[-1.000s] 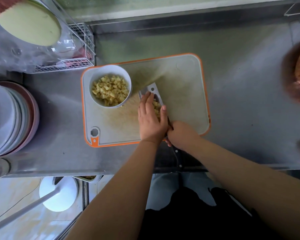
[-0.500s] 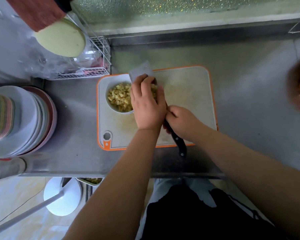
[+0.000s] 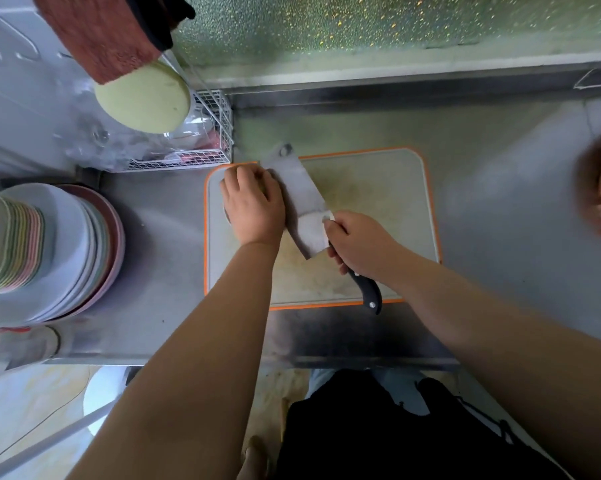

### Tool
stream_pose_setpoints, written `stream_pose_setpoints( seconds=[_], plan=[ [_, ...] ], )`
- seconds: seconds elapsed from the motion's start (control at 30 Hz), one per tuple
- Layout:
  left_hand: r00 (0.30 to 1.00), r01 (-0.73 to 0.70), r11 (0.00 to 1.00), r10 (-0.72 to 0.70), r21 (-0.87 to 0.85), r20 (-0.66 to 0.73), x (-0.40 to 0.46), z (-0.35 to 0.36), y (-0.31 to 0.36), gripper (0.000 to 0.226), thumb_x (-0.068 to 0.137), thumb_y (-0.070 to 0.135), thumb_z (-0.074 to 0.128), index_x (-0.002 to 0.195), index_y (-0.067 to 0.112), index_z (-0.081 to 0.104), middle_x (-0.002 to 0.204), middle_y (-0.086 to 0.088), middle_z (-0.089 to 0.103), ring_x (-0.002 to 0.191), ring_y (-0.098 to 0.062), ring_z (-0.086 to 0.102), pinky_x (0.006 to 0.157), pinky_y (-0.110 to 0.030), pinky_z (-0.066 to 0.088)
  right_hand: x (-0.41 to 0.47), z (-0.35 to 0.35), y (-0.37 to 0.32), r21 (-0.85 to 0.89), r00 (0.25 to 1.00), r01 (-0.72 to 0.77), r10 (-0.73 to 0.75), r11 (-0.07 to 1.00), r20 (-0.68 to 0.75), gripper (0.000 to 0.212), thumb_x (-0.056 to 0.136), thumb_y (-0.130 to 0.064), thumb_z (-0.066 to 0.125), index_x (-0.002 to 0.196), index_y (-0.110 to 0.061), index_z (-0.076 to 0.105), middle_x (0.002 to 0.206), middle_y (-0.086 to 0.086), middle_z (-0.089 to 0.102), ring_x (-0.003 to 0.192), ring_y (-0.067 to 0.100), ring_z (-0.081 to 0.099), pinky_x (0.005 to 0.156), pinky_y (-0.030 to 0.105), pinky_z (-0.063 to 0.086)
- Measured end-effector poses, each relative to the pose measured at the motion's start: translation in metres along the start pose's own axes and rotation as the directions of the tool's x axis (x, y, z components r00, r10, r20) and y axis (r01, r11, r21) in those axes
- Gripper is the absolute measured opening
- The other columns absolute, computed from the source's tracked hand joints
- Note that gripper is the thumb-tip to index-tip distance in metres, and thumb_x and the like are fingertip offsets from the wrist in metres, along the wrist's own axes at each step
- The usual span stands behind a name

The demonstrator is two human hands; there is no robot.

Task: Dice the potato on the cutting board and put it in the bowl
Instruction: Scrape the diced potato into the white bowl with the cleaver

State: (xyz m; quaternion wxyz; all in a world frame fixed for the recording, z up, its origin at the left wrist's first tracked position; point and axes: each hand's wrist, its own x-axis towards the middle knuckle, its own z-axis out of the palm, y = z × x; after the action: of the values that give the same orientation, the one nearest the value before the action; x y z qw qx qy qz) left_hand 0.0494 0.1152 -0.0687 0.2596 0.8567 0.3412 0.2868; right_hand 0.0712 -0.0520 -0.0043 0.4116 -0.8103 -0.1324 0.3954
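Steel desk (image 3: 160,271) carries, at its far left, a stack of plates (image 3: 49,251), with a wire rack (image 3: 212,133) behind it near the wall. Next comes the orange-rimmed cutting board (image 3: 378,188). At its near-left corner the left hand (image 3: 254,206) lies over the bowl (image 3: 227,216), of which only a sliver of pale rim shows; the fingers (image 3: 243,178) curve down over it, and I cannot tell whether they hold anything. What the bowl contains is hidden, and no potato pieces are visible on the bare board, so the dice are likely already in the bowl or under the palm.

Just right of that hand, the cleaver (image 3: 302,199) tilts with its blade toward the bowl. Its dark handle is gripped by the right hand (image 3: 361,244), fingers wrapped firmly round it.

This looks like the final sweep off the blade. To do it well, keep the blade's edge low over the rim, wipe from spine toward edge with the fingertips away from the sharp side, and steady the bowl so it does not slide.
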Motion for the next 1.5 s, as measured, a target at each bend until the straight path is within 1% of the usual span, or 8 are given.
stream_pose_setpoints(
  seconds=[0.3, 0.43, 0.63, 0.8, 0.9, 1.07, 1.23, 1.5],
  plan=[
    [0.988, -0.087, 0.971, 0.056, 0.222, 0.142, 0.002, -0.012, 0.006, 0.05, 0.08, 0.022, 0.035, 0.125, 0.014, 0.054, 0.12, -0.003, 0.059, 0.108, -0.027, 0.047, 0.086, -0.033, 0.026, -0.008, -0.028, 0.015, -0.082, 0.997, -0.043, 0.037, 0.996, -0.07, 0.03, 0.099, -0.029, 0.035, 0.074, -0.018, 0.047, 0.071, 0.005, 0.06, 0.051, 0.017, 0.057, 0.053, 0.03, 0.054],
    [0.922, -0.216, 0.975, 0.187, 0.049, 0.34, 0.001, -0.017, 0.014, 0.065, 0.071, 0.009, 0.028, 0.134, 0.011, 0.047, 0.137, -0.01, 0.045, 0.121, -0.034, 0.041, 0.101, -0.033, 0.027, -0.01, -0.04, 0.03, -0.096, 0.992, -0.072, 0.062, 0.993, -0.108, 0.029, 0.1, -0.03, 0.035, 0.079, -0.014, 0.049, 0.074, 0.009, 0.058, 0.055, 0.019, 0.056, 0.057, 0.032, 0.056],
    [0.946, -0.317, 0.947, 0.319, -0.052, 0.051, -0.032, -0.033, 0.018, 0.031, 0.082, -0.006, 0.045, 0.11, -0.004, 0.057, 0.116, -0.023, 0.055, 0.105, -0.037, 0.049, 0.095, -0.044, 0.04, -0.01, -0.047, 0.06, -0.312, 0.977, -0.075, 0.007, 0.947, -0.211, 0.032, 0.099, -0.03, 0.037, 0.074, -0.011, 0.042, 0.069, 0.009, 0.051, 0.072, 0.031, 0.054, 0.066, 0.038, 0.043],
    [0.996, -0.086, 0.995, 0.085, -0.044, -0.021, -0.11, -0.035, 0.005, 0.016, 0.082, -0.007, 0.051, 0.096, -0.004, 0.057, 0.099, -0.021, 0.054, 0.092, -0.034, 0.048, 0.084, -0.045, 0.042, -0.012, -0.044, 0.073, -0.419, 0.98, 0.011, -0.093, 0.908, -0.176, 0.03, 0.097, -0.024, 0.043, 0.072, -0.008, 0.045, 0.066, 0.009, 0.048, 0.067, 0.031, 0.049, 0.055, 0.033, 0.024],
    [0.978, 0.164, 0.979, -0.177, 0.12, 0.11, -0.133, -0.027, -0.009, 0.033, 0.083, 0.004, 0.056, 0.117, 0.004, 0.056, 0.12, -0.016, 0.052, 0.11, -0.033, 0.047, 0.097, -0.044, 0.036, -0.013, -0.043, 0.079, -0.39, 0.972, 0.022, -0.11, 0.92, -0.205, 0.03, 0.097, -0.024, 0.043, 0.072, -0.008, 0.045, 0.066, 0.01, 0.047, 0.064, 0.03, 0.047, 0.054, 0.034, 0.026],
    [0.882, 0.239, 0.898, -0.36, 0.37, 0.305, -0.119, -0.01, -0.016, 0.057, 0.1, 0.035, 0.038, 0.147, 0.005, 0.029, 0.155, -0.012, 0.022, 0.144, -0.029, 0.013, 0.116, -0.042, 0.01, -0.011, -0.044, 0.095, -0.444, 0.964, 0.007, -0.124, 0.896, -0.234, 0.023, 0.097, -0.027, 0.043, 0.076, -0.018, 0.046, 0.074, 0.011, 0.049, 0.073, 0.033, 0.052, 0.06, 0.034, 0.032],
    [0.861, 0.208, 0.875, -0.376, 0.438, 0.342, -0.123, 0.002, -0.012, 0.063, 0.099, 0.041, 0.033, 0.15, 0.007, 0.019, 0.157, -0.011, 0.016, 0.146, -0.027, 0.008, 0.118, -0.04, 0.004, -0.018, -0.046, 0.102, -0.56, 0.966, -0.025, -0.124, 0.828, -0.226, 0.026, 0.096, -0.032, 0.044, 0.105, -0.013, 0.06, 0.092, 0.016, 0.053, 0.085, 0.037, 0.055, 0.075, 0.042, 0.048],
    [0.876, -0.091, 0.911, -0.119, 0.402, 0.467, -0.139, 0.005, -0.005, 0.06, 0.097, 0.043, 0.024, 0.149, 0.015, 0.029, 0.157, -0.006, 0.022, 0.146, -0.025, 0.013, 0.119, -0.041, 0.006, -0.028, -0.043, 0.095, -0.663, 0.953, 0.044, -0.23, 0.748, -0.197, 0.029, 0.095, -0.034, 0.046, 0.116, -0.02, 0.061, 0.095, 0.011, 0.05, 0.091, 0.031, 0.052, 0.075, 0.042, 0.049]
  ],
)
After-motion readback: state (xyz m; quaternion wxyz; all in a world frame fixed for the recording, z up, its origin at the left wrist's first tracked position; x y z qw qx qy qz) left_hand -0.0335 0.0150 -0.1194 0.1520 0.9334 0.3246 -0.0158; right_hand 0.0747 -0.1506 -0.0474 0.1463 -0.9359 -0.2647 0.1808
